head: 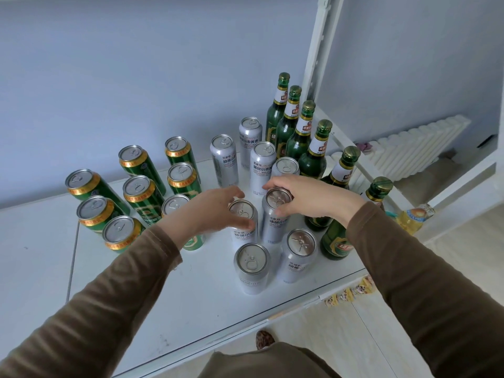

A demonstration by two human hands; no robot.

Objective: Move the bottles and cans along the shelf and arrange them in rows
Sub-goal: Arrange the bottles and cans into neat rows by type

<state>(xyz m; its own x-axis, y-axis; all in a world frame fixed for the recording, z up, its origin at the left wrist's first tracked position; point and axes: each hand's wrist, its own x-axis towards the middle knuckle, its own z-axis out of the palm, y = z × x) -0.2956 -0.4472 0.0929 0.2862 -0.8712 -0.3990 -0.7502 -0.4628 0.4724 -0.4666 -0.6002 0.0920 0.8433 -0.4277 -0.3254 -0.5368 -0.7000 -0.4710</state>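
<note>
Several silver cans stand in two columns on the white shelf (191, 301). My left hand (215, 211) grips the top of one silver can (244, 227) from above. My right hand (305, 197) grips the rim of the silver can beside it (274, 222). Two more silver cans (252, 268) stand nearer the front edge, with others (223, 159) behind. Several green cans (141, 197) with gold rims stand in rows at the left. Several green bottles (300, 132) line up diagonally at the right.
A white shelf upright (317, 50) rises behind the bottles. Beyond the right edge are a white radiator (414, 148) and a yellow bottle (411, 216) lower down. The pale floor (354, 336) lies below the shelf front.
</note>
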